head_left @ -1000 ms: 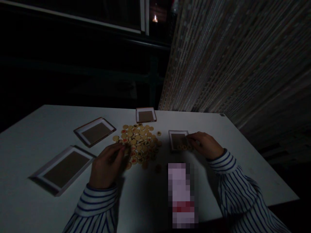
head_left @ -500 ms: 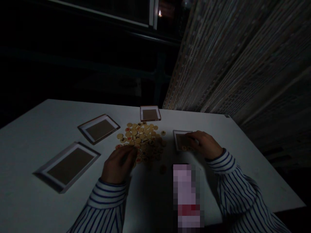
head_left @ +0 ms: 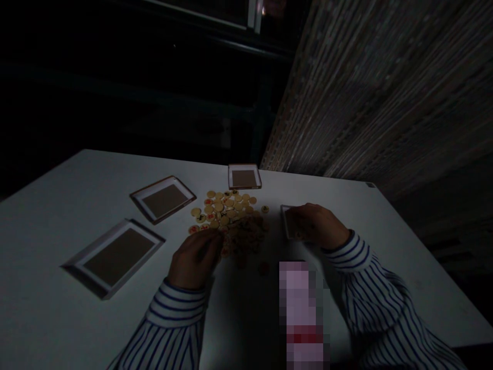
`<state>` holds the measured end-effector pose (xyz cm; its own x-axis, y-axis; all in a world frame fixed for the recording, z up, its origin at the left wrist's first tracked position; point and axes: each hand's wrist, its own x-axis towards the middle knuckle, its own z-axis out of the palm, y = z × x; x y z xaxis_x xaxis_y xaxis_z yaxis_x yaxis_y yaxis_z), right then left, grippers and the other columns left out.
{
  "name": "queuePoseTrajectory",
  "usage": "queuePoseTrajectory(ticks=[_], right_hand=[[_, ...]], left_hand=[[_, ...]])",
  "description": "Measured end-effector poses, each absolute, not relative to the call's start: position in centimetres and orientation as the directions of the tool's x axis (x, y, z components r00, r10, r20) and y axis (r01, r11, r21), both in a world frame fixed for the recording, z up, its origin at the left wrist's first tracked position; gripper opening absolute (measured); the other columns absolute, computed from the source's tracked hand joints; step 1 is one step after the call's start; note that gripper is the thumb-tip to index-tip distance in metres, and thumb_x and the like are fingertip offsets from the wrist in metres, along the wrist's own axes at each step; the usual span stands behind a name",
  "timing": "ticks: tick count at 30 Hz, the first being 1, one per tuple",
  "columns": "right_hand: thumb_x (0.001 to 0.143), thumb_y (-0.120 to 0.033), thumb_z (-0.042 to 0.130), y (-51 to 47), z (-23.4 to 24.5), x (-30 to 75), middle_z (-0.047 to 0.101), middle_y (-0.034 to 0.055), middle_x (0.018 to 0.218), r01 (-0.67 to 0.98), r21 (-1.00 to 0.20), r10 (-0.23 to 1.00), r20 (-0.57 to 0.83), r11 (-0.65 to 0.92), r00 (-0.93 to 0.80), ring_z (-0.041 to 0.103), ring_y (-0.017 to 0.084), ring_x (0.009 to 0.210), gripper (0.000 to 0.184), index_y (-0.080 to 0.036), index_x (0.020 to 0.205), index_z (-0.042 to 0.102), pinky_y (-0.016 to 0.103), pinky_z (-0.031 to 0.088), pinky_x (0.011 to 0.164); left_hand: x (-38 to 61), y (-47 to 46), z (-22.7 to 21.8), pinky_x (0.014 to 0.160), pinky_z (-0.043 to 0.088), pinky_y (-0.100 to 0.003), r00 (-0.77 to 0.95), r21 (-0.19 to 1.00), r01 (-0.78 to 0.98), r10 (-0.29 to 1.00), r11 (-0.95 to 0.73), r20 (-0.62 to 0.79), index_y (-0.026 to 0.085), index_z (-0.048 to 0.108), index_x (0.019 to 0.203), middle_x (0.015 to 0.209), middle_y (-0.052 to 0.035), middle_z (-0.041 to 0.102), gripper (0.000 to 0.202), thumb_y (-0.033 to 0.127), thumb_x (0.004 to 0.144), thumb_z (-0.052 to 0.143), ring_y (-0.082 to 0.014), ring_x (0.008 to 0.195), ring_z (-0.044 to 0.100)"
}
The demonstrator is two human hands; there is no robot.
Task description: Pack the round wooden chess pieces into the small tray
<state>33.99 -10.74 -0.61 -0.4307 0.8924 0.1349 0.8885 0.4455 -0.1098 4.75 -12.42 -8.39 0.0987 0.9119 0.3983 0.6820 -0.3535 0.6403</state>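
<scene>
Round wooden Chinese chess pieces point(head_left: 219, 207), some showing red or black characters, lie heaped mid-table. At the heap's near left edge is my left hand point(head_left: 195, 258), its fingers curled and pinched together; whatever they hold is hidden. My right hand point(head_left: 322, 226) is over a shallow tray point(head_left: 285, 222) to the right of the heap, covering much of it. The right fingers are closed and point down into this tray, their tips in shadow. A piece point(head_left: 298, 235) shows in the tray by those fingers.
Three more shallow trays stand around the heap: a tray point(head_left: 115, 257) at left, a tray point(head_left: 164, 199) behind it, and a tray point(head_left: 245, 177) at the back. A pixelated pink object point(head_left: 300, 303) lies in front on the white table point(head_left: 42, 221). A curtain point(head_left: 346, 103) hangs behind.
The view has shifted slightly, moving the table rightward and up in the picture. Relative to its tray, my right hand has moved left and covers more of it. My left hand stays by the heap.
</scene>
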Motion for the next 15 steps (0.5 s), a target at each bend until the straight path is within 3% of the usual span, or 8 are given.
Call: queuePoseTrajectory(ticks=[8, 15], right_hand=[[0.084, -0.02, 0.038, -10.7, -0.6, 33.7, 0.065, 0.0097, 0.094, 0.895, -0.14, 0.905, 0.126, 0.422, -0.407, 0.059, 0.017, 0.083, 0.033, -0.014, 0.112, 0.056, 0.029, 0.045, 0.074], [0.082, -0.02, 0.042, -10.6, -1.1, 32.4, 0.066, 0.0083, 0.094, 0.898, -0.104, 0.904, 0.012, 0.427, -0.428, 0.06, 0.017, 0.082, 0.03, -0.019, 0.106, 0.06, 0.029, 0.046, 0.071]], left_hand=[[4.6, -12.4, -8.5, 0.083, 0.047, -0.031, 0.093, 0.636, 0.688, 0.911, -0.35, 0.401, 0.017, 0.063, 0.092, 0.094, -0.0065, 0.066, 0.029, 0.035, 0.081, 0.044, -0.0171, 0.088, 0.06], [4.7, -12.4, -8.7, 0.084, 0.047, -0.03, 0.033, 0.676, 0.663, 0.915, -0.321, 0.402, 0.018, 0.064, 0.092, 0.094, -0.0052, 0.066, 0.028, 0.036, 0.08, 0.046, -0.017, 0.089, 0.06]])
